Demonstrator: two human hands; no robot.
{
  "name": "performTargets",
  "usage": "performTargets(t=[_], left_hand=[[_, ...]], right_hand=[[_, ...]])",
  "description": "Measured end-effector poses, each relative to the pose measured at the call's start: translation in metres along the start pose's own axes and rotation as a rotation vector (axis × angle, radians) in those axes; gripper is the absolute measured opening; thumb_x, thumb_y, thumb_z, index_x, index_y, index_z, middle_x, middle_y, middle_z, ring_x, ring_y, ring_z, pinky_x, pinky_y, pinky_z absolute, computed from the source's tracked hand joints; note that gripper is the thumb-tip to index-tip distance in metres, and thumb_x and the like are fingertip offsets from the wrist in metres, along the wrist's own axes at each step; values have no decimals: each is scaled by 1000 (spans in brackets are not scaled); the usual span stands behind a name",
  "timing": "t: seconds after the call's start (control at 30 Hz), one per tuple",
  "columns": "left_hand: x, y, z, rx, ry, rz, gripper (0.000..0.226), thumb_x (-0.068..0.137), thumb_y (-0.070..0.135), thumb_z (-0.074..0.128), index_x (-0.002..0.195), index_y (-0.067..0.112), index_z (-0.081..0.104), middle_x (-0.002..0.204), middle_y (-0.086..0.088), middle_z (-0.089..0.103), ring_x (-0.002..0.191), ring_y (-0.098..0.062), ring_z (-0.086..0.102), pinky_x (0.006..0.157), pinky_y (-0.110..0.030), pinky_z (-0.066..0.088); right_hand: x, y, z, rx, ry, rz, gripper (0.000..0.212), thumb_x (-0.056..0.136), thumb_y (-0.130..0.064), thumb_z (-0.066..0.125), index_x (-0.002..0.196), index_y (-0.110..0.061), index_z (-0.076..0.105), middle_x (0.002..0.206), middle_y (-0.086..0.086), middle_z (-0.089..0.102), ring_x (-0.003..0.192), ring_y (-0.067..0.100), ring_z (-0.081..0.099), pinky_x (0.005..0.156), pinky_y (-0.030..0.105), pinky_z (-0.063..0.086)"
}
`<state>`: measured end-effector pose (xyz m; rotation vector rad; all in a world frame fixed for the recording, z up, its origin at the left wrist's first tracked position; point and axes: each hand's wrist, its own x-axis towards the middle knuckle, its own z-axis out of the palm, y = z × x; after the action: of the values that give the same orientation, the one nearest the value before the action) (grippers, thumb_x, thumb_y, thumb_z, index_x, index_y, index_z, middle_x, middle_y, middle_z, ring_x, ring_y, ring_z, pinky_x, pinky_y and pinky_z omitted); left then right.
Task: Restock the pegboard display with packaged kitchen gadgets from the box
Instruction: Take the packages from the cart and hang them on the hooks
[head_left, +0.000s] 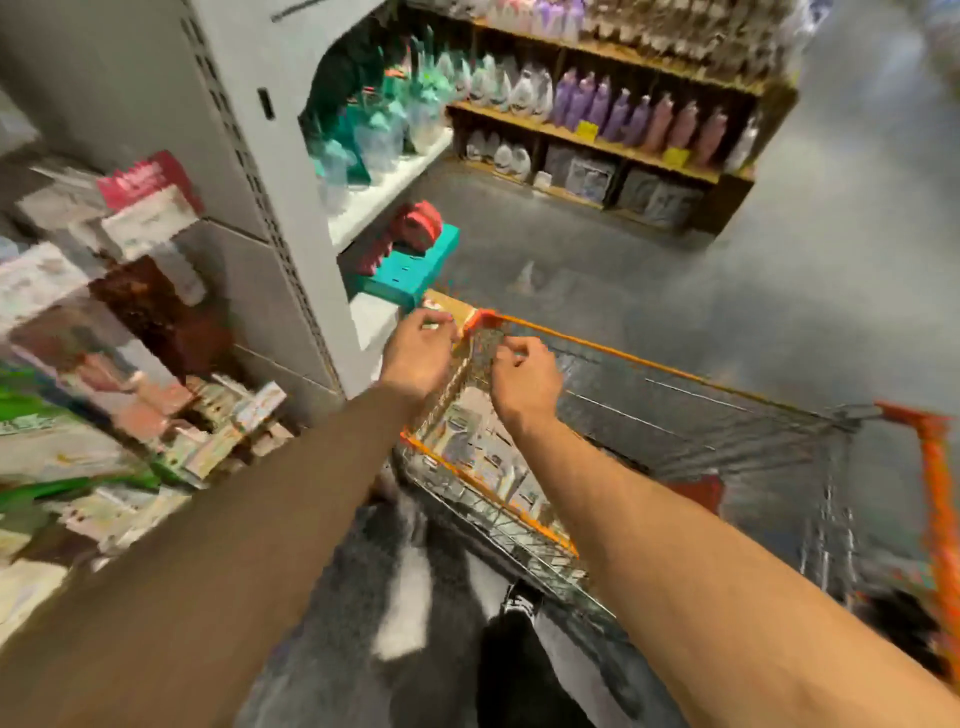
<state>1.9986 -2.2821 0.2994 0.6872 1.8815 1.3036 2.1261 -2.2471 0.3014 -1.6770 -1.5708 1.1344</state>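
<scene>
The frame is blurred by motion. A brown cardboard box (470, 358) stands in the far left corner of an orange-rimmed wire cart (675, 371), with several packaged gadgets (467, 441) lying inside it. My left hand (418, 351) is closed on the box's upper edge at the cart corner, something small and pale between its fingers. My right hand (524, 376) is curled at the same edge, just right of the left; the blur hides whether it grips anything. The pegboard display (104, 332) with hanging packages fills the left side.
A grey perforated shelf end (249, 171) stands between the display and the cart. A teal carton with red items (410, 260) sits on a low white shelf. Wooden shelves of bottles (597, 109) line the back. My leg and shoe (519, 608) are beside the cart.
</scene>
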Motion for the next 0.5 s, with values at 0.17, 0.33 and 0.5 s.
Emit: performTargets(t=[0.17, 0.33, 0.5], left_hand=[[49, -44, 82, 128, -88, -170, 19, 94, 41, 62, 104, 25, 67, 93, -5, 73, 72, -28, 67, 71, -37, 54], [69, -90, 137, 218, -176, -295, 11, 104, 27, 56, 106, 27, 67, 100, -2, 75, 74, -25, 67, 71, -36, 51], [84, -146, 182, 294, -228, -395, 7, 91, 39, 63, 91, 34, 67, 95, -6, 75, 70, -26, 67, 75, -52, 60]], right_hand=[[80, 86, -17, 9, 18, 240, 24, 106, -27, 49, 119, -16, 66, 119, 11, 70, 114, 34, 62, 75, 30, 35], [123, 158, -29, 32, 60, 481, 22, 101, -19, 52, 98, -21, 73, 88, 4, 66, 83, 24, 63, 68, 23, 42], [138, 231, -31, -101, -20, 515, 23, 107, -27, 47, 117, -13, 63, 80, -2, 65, 61, 11, 57, 45, 17, 38]])
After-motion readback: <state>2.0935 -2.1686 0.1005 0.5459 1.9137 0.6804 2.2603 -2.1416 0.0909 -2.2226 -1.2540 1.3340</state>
